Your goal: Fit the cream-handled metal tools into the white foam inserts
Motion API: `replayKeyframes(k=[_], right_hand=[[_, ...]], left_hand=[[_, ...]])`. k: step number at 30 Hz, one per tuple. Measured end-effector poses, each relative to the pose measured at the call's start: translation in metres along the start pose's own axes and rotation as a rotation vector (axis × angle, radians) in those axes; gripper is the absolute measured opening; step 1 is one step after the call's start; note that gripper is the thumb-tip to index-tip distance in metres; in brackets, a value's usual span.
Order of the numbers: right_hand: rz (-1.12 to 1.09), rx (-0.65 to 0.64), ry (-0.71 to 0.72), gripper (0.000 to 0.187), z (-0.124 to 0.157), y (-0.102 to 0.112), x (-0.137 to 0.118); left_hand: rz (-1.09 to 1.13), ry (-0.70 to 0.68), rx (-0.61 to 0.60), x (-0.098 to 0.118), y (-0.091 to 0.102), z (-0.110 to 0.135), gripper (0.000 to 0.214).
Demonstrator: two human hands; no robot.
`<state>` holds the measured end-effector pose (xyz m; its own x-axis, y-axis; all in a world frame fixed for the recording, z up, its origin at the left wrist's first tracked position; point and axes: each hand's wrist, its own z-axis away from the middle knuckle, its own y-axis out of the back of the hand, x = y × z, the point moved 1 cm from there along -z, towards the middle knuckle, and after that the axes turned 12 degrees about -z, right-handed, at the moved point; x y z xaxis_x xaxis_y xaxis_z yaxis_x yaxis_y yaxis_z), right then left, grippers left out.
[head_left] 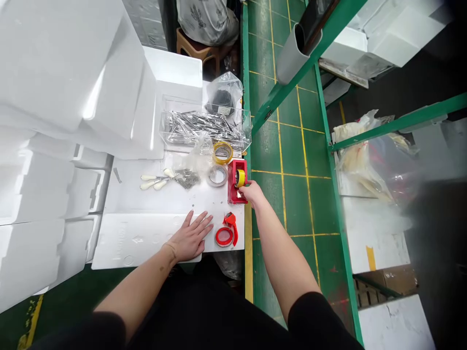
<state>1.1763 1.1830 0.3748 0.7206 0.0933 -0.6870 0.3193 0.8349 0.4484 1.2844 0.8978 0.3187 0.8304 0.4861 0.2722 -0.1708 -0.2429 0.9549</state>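
My left hand [189,238] lies flat with its fingers spread on a white foam lid [138,240] at the near side of the table. My right hand [251,192] reaches into the near end of a red tape dispenser [231,194]. Its fingers are bent together just below the roll of yellow tape [240,178], apparently pinching the tape; the fingertips are partly hidden. Left of the dispenser lie a roll of brown tape [223,161] and a grey-white roll of tape [218,184]. A red hand-held tape dispenser [231,228] lies between my hands.
A clear tray [168,137] of metal pieces stands at the back, near a bagged black roll [222,99]. Tools with cream handles [148,185] lie left. White foam boxes [116,82] rise at left. A green conveyor [266,184] and frame post [280,95] stand right. A seated person [207,22] is beyond.
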Motion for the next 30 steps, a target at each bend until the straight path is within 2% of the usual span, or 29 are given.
replayKeyframes(k=[2, 4, 6, 9, 11, 13, 15, 18, 22, 26, 28, 30], right_hand=[[-0.017, 0.002, -0.005, 0.059, 0.007, 0.003, -0.004], [-0.021, 0.033, 0.008, 0.062, 0.027, 0.011, 0.004], [0.006, 0.048, 0.021, 0.06, 0.058, 0.022, 0.028], [0.078, 0.0, -0.012, 0.047, 0.099, 0.034, 0.081], [0.122, -0.026, -0.039, 0.037, 0.107, 0.036, 0.111], [0.177, -0.034, -0.033, 0.026, 0.095, 0.036, 0.125], [0.244, -0.038, -0.006, 0.015, 0.068, 0.034, 0.125], [0.374, -0.015, 0.068, 0.007, 0.028, 0.032, 0.108], [0.53, 0.06, 0.123, 0.008, 0.003, 0.029, 0.083], [0.625, 0.117, 0.07, 0.004, 0.018, 0.035, 0.068], [0.647, 0.141, 0.086, 0.009, 0.04, 0.044, 0.059], [0.654, 0.169, 0.136, 0.02, 0.076, 0.055, 0.048]], left_hand=[[0.009, 0.007, 0.0, 0.0, -0.001, 0.0, 0.057], [0.022, 0.006, 0.003, 0.0, -0.001, 0.0, 0.055], [0.038, 0.008, -0.002, 0.0, -0.001, 0.0, 0.054], [0.06, 0.021, -0.023, 0.0, 0.0, 0.0, 0.053], [0.068, 0.026, -0.026, 0.0, 0.0, -0.001, 0.053], [0.07, 0.027, -0.03, 0.0, -0.001, -0.001, 0.053], [0.065, 0.028, -0.042, 0.0, -0.001, -0.001, 0.052], [0.059, 0.024, -0.061, 0.001, 0.0, -0.002, 0.049], [0.084, 0.037, -0.057, 0.002, 0.007, -0.005, 0.043], [0.198, 0.069, -0.057, 0.0, 0.02, -0.002, 0.038], [0.291, 0.106, -0.022, -0.003, 0.034, 0.004, 0.039], [0.397, 0.139, 0.023, -0.006, 0.053, 0.011, 0.037]])
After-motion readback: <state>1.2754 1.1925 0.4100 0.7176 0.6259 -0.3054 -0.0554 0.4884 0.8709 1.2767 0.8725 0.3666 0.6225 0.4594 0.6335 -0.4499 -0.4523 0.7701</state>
